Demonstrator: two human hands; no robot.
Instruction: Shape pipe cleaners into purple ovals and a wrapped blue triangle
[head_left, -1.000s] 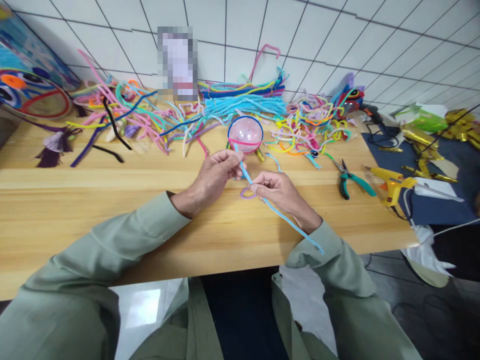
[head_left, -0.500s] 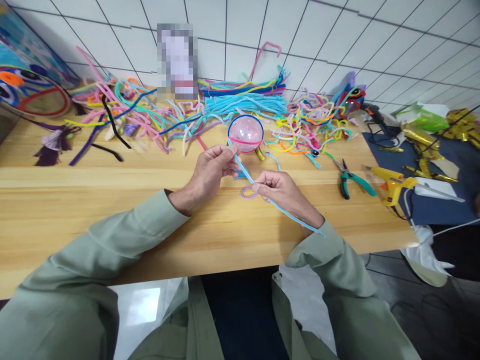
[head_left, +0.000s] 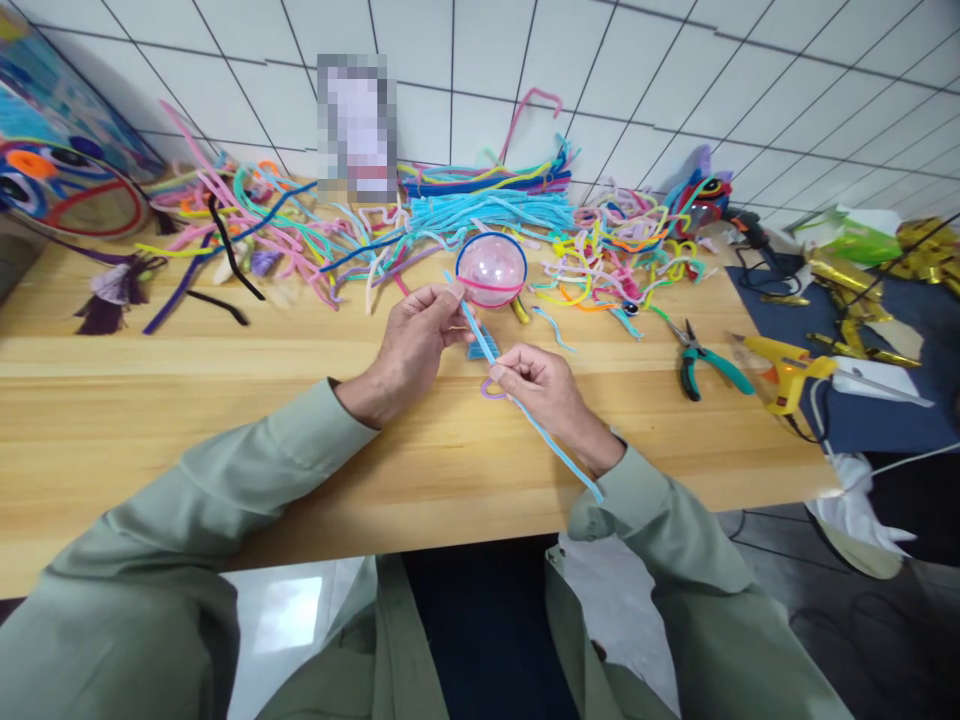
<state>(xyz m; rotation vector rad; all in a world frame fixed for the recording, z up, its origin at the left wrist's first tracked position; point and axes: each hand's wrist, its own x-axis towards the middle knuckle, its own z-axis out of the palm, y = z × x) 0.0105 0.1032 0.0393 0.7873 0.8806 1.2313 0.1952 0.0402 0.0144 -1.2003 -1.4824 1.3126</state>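
Observation:
A light blue pipe cleaner (head_left: pixel 556 449) runs slantwise between my two hands, its lower end trailing past my right wrist. My left hand (head_left: pixel 421 335) pinches it close to its upper end. Further down its length, my right hand (head_left: pixel 541 388) grips it between thumb and fingers. Just beyond my hands sits a clear ball (head_left: pixel 492 266) with a blue rim and a pink band. A small blue piece (head_left: pixel 481 345) lies on the table behind the pipe cleaner. Partly hidden by my right hand is a purple loop (head_left: pixel 493 390).
Bundled blue pipe cleaners (head_left: pixel 491 212) and tangled coloured ones (head_left: pixel 622 250) line the wall. To the right lie teal-handled pliers (head_left: pixel 712 370) and a yellow glue gun (head_left: pixel 784 368) with a cord. A tassel (head_left: pixel 112 290) and black pipe cleaners (head_left: pixel 232 250) lie at left.
My right hand has shifted slightly up and left along the pipe cleaner. Its trailing end has swung left and down, and its upper tip now shows above my left hand.

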